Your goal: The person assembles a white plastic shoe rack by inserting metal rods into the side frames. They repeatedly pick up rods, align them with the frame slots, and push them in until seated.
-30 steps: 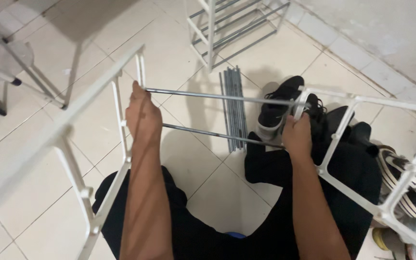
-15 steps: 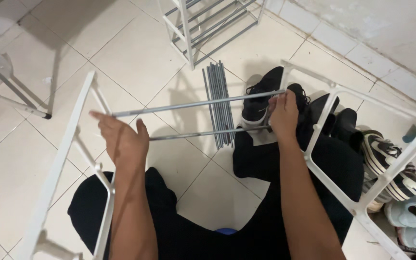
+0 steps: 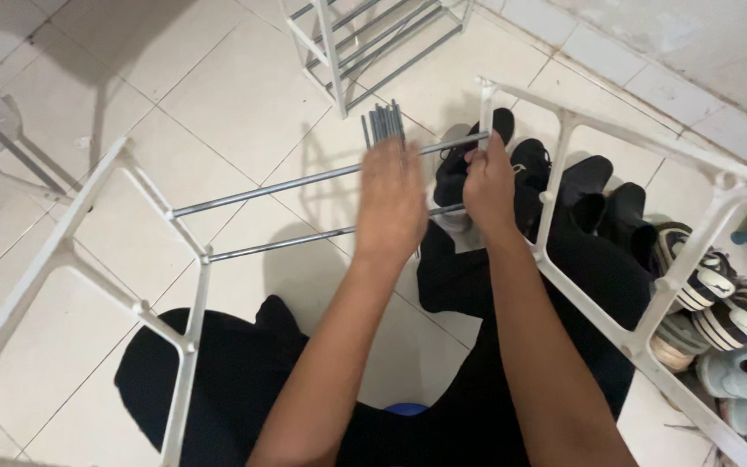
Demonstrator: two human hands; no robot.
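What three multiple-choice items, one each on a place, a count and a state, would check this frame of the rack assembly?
1. Where does the bundle of loose metal rods lie?
A. On the floor tiles beyond the hands
B. On the person's lap
C. Leaning against the wall

2. How many metal rods span between the two white side frames?
A. One
B. Two
C. Four

3. What is the left hand doing?
A. Gripping the left side frame
B. Reaching forward with open fingers, holding nothing
C. Holding a shoe

Answers:
1 A: the bundle rests on the tiles near the finished rack.
2 B: an upper rod and a lower rod run from the left side frame toward the right side frame.
3 B: its fingers are spread and empty, while the right hand is at the upper rod's end.
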